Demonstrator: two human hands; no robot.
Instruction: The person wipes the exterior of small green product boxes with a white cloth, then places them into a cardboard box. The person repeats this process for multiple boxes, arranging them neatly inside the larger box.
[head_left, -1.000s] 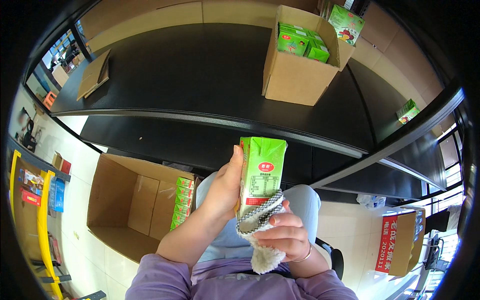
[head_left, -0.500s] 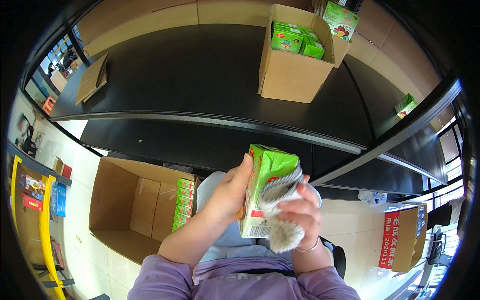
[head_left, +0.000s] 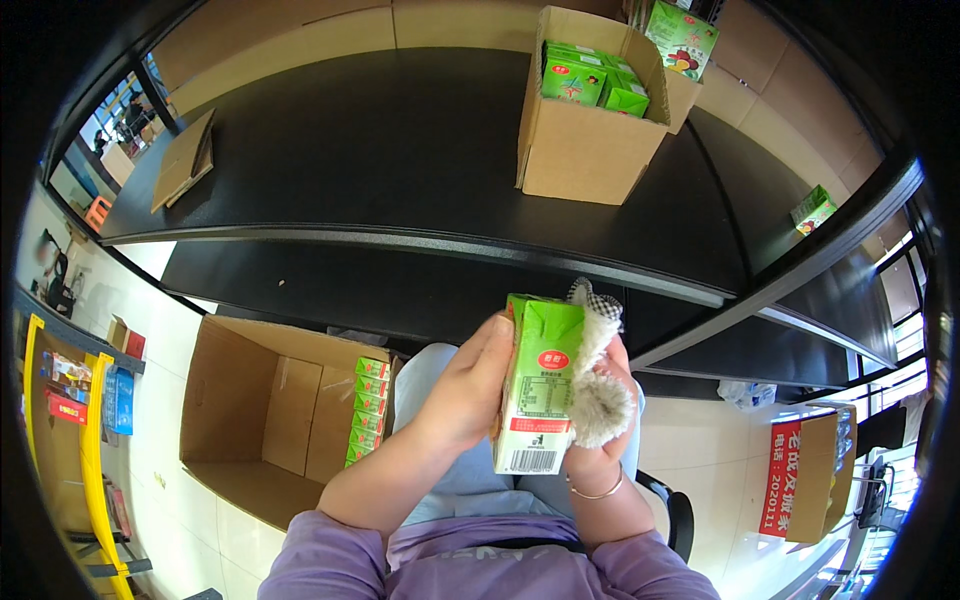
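Head view: your left hand (head_left: 462,385) grips a green and white drink carton (head_left: 535,395) by its left side, fingers closed on it, holding it upright above your lap. Your right hand (head_left: 600,440) is behind the carton's right edge, closed on a fluffy white cloth (head_left: 600,400) with a checked patch at its top, and the cloth lies against the carton's right side. A thin bracelet (head_left: 592,492) circles your right wrist. Ahead, a black shelf (head_left: 350,150) bears an open cardboard box (head_left: 580,150) with green cartons inside. To your lower left, a second open box (head_left: 270,410) stands on the floor, a row of green cartons stacked along its right wall
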